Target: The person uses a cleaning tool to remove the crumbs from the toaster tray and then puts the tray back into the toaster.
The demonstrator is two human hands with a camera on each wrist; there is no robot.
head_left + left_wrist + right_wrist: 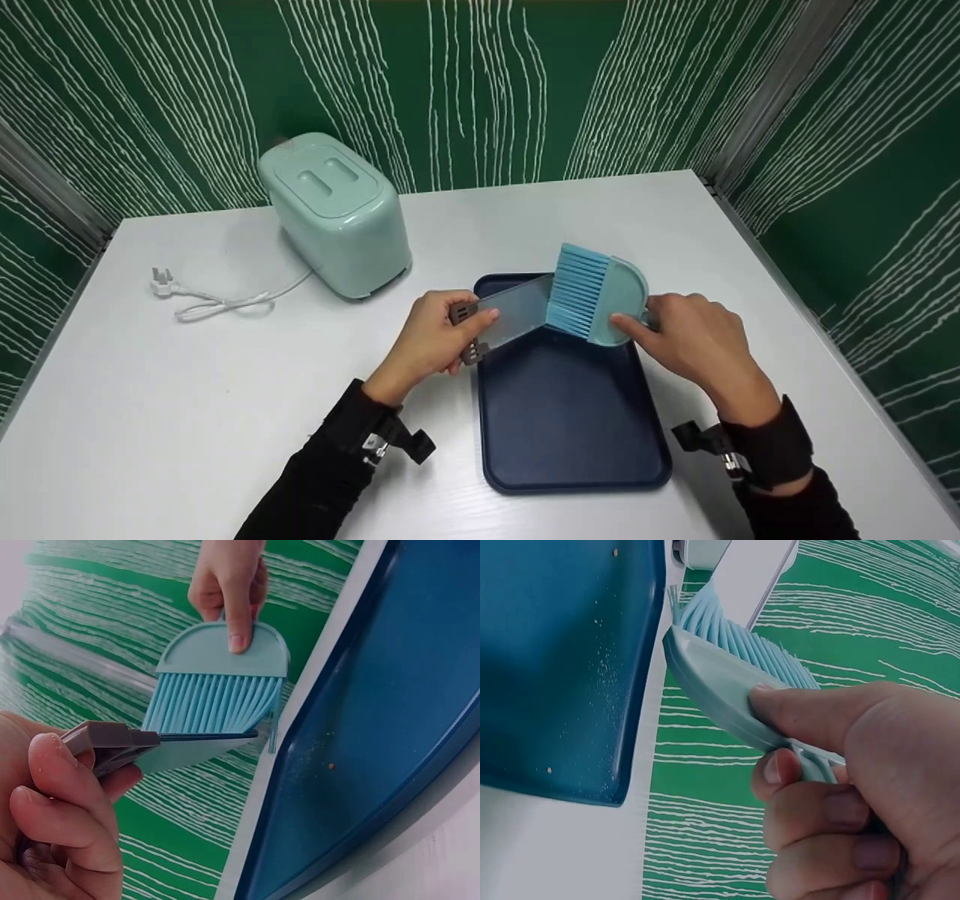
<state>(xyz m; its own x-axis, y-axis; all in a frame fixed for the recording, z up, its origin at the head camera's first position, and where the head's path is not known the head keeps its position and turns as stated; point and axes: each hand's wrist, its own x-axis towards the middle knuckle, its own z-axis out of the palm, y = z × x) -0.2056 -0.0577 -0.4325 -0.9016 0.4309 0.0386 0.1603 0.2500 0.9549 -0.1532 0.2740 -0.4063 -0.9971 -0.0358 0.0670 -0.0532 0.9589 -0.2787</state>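
Over the far end of a dark blue tray (570,420), my left hand (439,330) pinches a crumb tray (514,315) by its brown slotted end, thumb on top. The crumb tray is a flat, thin metal sheet. My right hand (697,334) grips the handle of a small light-blue brush (622,296), thumb pressed on its broad head. The bristles (214,705) meet the crumb tray's far end, a few bending past its edge in the left wrist view. Fine crumbs (604,664) lie scattered on the blue tray's surface.
A mint-green toaster (337,217) stands at the back left of the white table (187,420). Its white cord and plug (225,300) lie to its left. Green walls with white streaks (495,90) rise behind and beside the table.
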